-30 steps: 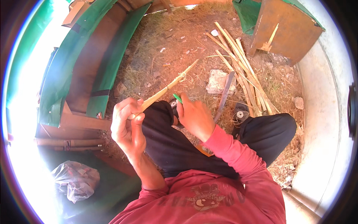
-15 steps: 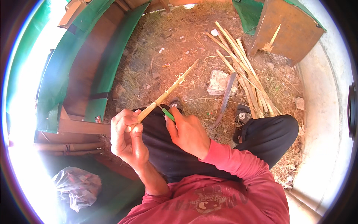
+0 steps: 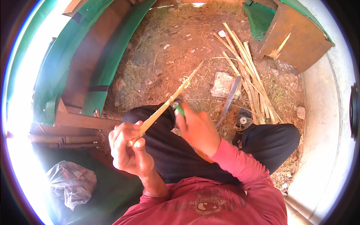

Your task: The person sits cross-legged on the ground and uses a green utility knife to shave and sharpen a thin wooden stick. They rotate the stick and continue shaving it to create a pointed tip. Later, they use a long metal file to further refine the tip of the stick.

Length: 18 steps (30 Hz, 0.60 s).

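Lettering on the red shirt (image 3: 176, 206) at the bottom of the frame sits around a printed figure (image 3: 208, 205), too faint for me to read reliably. Just above, left of centre, I have the left hand (image 3: 129, 150) pinching the near end of a pale wooden strip (image 3: 165, 108), which slants toward the upper middle. The right hand (image 3: 198, 129), at centre, is curled round a green tool (image 3: 180, 110); its working end is lost to me. If that tool is sharp, a slip could reach the left thumb or the dark trousers (image 3: 270, 138); I'd blame the strip twisting, gripped at only 1 end, or its ragged fibres snagging. Farther up, a long dark blade (image 3: 228, 98) lies near the right foot (image 3: 243, 117), which a careless shift could bring against it. Beyond, right of centre, loose sticks (image 3: 250, 64) could roll underfoot. Upper right, I find no legible label on the brown board (image 3: 300, 43).
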### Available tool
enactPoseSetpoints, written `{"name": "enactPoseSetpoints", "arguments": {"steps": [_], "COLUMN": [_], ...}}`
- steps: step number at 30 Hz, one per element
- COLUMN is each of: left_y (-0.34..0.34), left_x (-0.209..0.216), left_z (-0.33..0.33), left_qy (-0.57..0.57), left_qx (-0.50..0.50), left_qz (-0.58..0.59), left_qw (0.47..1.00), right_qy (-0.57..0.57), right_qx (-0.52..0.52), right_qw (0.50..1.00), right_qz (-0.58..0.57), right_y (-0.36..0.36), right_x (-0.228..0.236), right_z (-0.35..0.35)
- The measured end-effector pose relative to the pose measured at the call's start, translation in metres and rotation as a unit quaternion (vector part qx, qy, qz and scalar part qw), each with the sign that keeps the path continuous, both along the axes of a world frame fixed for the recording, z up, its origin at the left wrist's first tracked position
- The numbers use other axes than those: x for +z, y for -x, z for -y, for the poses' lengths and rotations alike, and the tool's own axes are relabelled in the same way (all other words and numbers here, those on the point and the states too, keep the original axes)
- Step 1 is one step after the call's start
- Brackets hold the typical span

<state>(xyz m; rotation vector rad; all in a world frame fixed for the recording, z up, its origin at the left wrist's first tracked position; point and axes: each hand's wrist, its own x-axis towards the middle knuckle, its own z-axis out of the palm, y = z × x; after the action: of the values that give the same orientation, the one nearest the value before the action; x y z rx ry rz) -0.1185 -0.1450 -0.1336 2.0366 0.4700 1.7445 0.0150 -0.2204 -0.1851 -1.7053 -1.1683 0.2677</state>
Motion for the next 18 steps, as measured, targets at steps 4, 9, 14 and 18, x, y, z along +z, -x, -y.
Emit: {"name": "enactPoseSetpoints", "arguments": {"steps": [4, 9, 14, 18], "left_y": [0.013, 0.006, 0.010, 0.007], "left_x": [-0.006, -0.003, 0.003, 0.002], "left_z": [-0.010, -0.012, -0.017, -0.016], "left_qy": [-0.011, 0.008, 0.027, 0.008], "left_qx": [-0.005, -0.009, -0.018, -0.033], "left_qz": [-0.039, -0.007, -0.016, -0.036], "left_qw": [0.999, 1.000, 0.999, 0.999], "right_qy": [0.004, 0.048, 0.054, -0.063], "right_qx": [0.056, -0.041, -0.008, 0.061], "right_qw": [0.998, 0.998, 0.998, 0.996], "right_qz": [-0.032, 0.006, 0.004, -0.003], "right_y": [0.015, 0.002, 0.003, 0.027], "right_x": [0.012, -0.025, -0.008, 0.006], "right_z": [0.010, -0.008, -0.001, 0.009]}}
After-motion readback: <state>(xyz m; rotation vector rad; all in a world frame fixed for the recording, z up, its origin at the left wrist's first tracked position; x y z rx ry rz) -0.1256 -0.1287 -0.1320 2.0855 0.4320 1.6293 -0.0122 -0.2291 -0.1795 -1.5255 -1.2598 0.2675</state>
